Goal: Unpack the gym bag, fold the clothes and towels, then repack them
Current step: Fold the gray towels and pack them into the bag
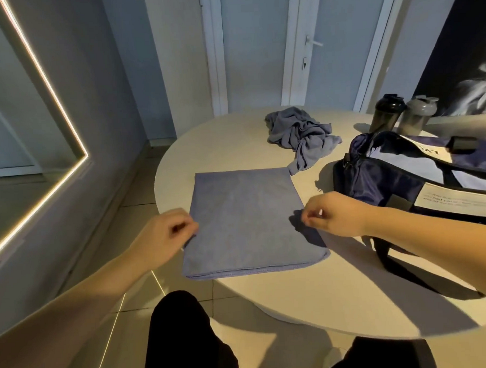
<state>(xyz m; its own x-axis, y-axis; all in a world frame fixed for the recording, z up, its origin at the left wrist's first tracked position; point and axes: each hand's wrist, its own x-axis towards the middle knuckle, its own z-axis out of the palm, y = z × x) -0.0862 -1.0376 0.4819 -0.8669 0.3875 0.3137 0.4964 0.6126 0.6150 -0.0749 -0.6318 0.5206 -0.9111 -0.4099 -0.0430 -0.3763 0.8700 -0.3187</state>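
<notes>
A blue towel (pixel 251 219) lies folded flat into a rectangle on the round pale surface (pixel 336 299). Its near edge shows stacked layers and sits close to the surface's rim. The left hand (pixel 166 230) is at the towel's left edge, about midway along it. Its fingers are curled and their tips close over the edge, pinching the cloth there. The right hand (pixel 331 215) is at the towel's right edge, opposite the left. Its fingertips are bunched against the thumb and it casts a dark shadow on the towel; I cannot tell whether it is grasping the edge or is only clenched just above it. Beyond the towel's far right corner is a crumpled grey cloth (pixel 301 137), one loose end reaching down to that corner. To the right of the towel stands a dark blue bag (pixel 388 184) with pale panels, near the right hand but apart from the towel. Its dark strap (pixel 393 261) trails on the surface under the right forearm. Two bottles (pixel 386 112) stand upright side by side behind the bag, well away from the towel.
</notes>
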